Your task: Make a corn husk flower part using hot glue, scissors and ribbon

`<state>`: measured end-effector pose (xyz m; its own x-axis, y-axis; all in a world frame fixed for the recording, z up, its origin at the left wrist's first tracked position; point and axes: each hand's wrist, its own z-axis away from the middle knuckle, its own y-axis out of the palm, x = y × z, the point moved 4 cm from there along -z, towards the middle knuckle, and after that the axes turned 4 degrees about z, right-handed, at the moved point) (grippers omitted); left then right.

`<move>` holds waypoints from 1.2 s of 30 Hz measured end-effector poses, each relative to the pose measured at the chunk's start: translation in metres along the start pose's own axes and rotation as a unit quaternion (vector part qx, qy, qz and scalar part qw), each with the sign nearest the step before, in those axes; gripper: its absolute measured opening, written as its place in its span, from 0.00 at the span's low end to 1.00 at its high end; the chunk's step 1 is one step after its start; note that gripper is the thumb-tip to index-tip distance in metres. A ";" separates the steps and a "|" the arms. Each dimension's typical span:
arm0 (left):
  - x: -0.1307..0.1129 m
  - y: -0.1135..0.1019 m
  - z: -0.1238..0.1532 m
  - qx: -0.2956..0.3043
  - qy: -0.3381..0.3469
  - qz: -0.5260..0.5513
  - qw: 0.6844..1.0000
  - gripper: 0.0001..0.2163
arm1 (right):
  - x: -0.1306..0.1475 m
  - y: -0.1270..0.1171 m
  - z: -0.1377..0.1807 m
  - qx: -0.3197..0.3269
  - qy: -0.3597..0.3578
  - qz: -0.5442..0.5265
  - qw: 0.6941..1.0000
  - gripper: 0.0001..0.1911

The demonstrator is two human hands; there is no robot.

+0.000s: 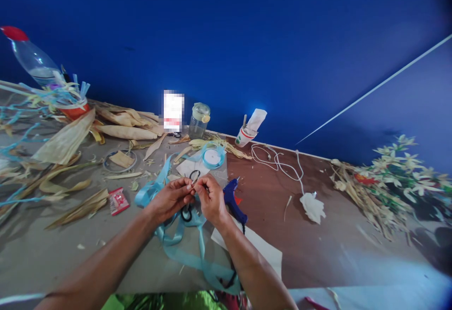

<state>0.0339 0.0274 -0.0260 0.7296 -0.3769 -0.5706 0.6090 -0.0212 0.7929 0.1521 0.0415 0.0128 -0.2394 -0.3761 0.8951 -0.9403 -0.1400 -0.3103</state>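
At the near centre of the table, both bare hands meet, fingertip to fingertip. The left hand pinches a small pale piece between thumb and finger; the right hand is closed on the same piece from the right, its fingers curled. The piece is thin, too small for its material to be told. Two smooth black loops show at the far and near edges of the hands; what joins them is hidden.

Around and beneath the hands, glossy blue ribbon lies in flat, loose folds. Just beyond stands a round spool with a white centre. Beside the right hand lies a blue plastic glue gun; nearer, flat white paper lies partly under the right forearm.

To the left: a crinkled red packet, a wire ring and dry, ribbed husks, curled and papery. Far left, a clear bottle with a red cap leans. Far centre: a transparent jar and a white cup. To the right: a looped white cord, a crumpled white wad and pale, pointed-petalled flowers.
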 end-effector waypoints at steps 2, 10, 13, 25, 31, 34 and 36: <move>0.000 0.000 0.000 0.002 0.002 -0.002 1.000 0.06 | -0.001 -0.003 -0.002 -0.015 0.025 -0.027 0.999 0.08; 0.003 0.002 0.000 0.008 -0.001 -0.022 1.000 0.07 | -0.002 -0.003 -0.007 -0.003 0.072 -0.113 0.991 0.08; 0.002 0.002 0.000 -0.001 -0.008 -0.017 1.000 0.09 | -0.001 -0.003 -0.007 -0.009 0.063 -0.096 0.993 0.08; 0.002 -0.006 -0.002 -0.054 0.074 -0.131 0.987 0.10 | -0.003 -0.002 -0.007 0.004 0.050 -0.021 0.999 0.09; -0.004 0.001 0.002 -0.081 0.087 -0.216 0.969 0.11 | -0.003 -0.003 -0.007 -0.017 0.044 0.024 0.999 0.08; -0.004 0.001 0.003 -0.083 0.079 -0.216 0.970 0.11 | -0.002 -0.004 -0.007 -0.024 0.030 0.045 0.998 0.07; -0.003 0.000 0.003 -0.077 0.071 -0.205 0.973 0.11 | -0.001 -0.005 -0.007 -0.023 0.025 0.049 0.998 0.08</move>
<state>0.0313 0.0253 -0.0236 0.4446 -0.2337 -0.8647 0.8895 0.0013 0.4570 0.1554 0.0488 0.0151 -0.3418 -0.3399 0.8762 -0.9216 -0.0613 -0.3833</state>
